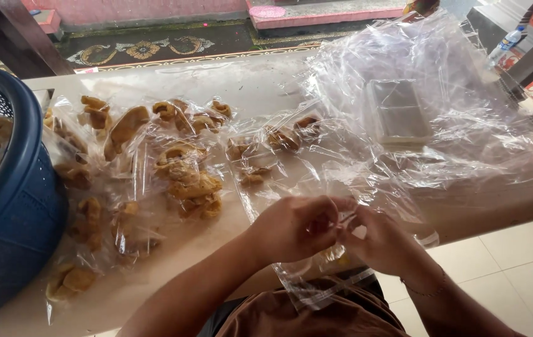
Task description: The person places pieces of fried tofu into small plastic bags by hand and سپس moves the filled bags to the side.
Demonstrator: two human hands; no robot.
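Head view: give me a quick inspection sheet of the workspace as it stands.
Surface: beige table, much of it covered by plastic.
Job's things: clear plastic bag pinched between both hands at the table's near edge; what it holds is hard to tell.
Clutter: filled bags of brown fried snacks lying flat left of centre; loose heap of clear plastic sheeting at right, over a stack of flat bags; blue basket at far left.
Hands: left hand and right hand close together, fingers closed on the bag.
Cables: nothing seen.
Surroundings: pale tiled floor, patterned dark floor strip beyond the table, plastic bottle at upper right.
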